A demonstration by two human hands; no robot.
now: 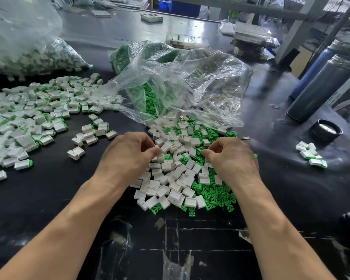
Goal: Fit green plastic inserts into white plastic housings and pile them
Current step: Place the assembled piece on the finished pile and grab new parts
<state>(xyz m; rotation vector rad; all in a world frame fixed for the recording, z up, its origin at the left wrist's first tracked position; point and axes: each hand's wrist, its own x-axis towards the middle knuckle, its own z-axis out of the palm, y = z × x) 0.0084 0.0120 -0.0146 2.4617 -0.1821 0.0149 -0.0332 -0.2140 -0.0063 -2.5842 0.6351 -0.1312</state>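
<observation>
White housings [171, 174] and green inserts [212, 196] are heaped between the curled hands, a housing apparently pinched by the left hand [127, 156], while the right hand [233, 158] pinch cannot be identified.

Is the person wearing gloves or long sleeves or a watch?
No. The left hand and right hand are bare, without gloves, rings or a watch. Both forearms are bare too, with no sleeves showing anywhere in the picture.

Both hands [127, 156] [233, 158] — fingers curled
</observation>
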